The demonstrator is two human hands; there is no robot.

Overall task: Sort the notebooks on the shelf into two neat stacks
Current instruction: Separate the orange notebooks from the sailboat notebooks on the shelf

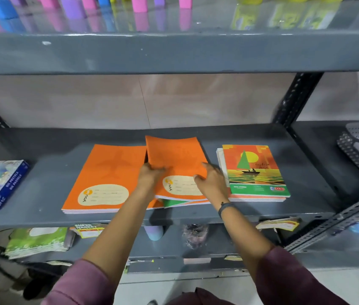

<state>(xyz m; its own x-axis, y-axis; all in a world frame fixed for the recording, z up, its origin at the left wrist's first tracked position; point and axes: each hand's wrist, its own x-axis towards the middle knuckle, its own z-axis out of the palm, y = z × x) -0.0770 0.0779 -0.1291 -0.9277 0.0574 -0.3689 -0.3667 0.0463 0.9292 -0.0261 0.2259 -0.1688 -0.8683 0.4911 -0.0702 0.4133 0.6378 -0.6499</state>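
- grey metal shelf [42, 216], middle tier, carries all the notebooks; tiers above and below hold other stock
- orange stack [103, 172] on the left, flat, edges roughly square, label facing front
- sailboat-cover stack [255, 172] on the right, lower sheets poking out at its left side, not yet neat
- middle pile [183, 202] between them: mixed, a green cover edge shows under orange ones, fanned at the front
- top orange notebook [174, 155] of that pile, front edge lifted a little, skewed, overlapping the orange stack's right edge
- box of oil pastels [0, 186] far left, well apart, not part of the job
- left hand [150, 175] grips the notebook's left edge, fingers curled over the cover
- right hand [211, 179] lies on the cover's right side, fingers spread and open, not pinching; looks like steadying
- handling guess: thin, light, floppy soft-cover; glossy covers likely slide on each other; best pinched at the spine or front edge, with a flat palm holding the pile below
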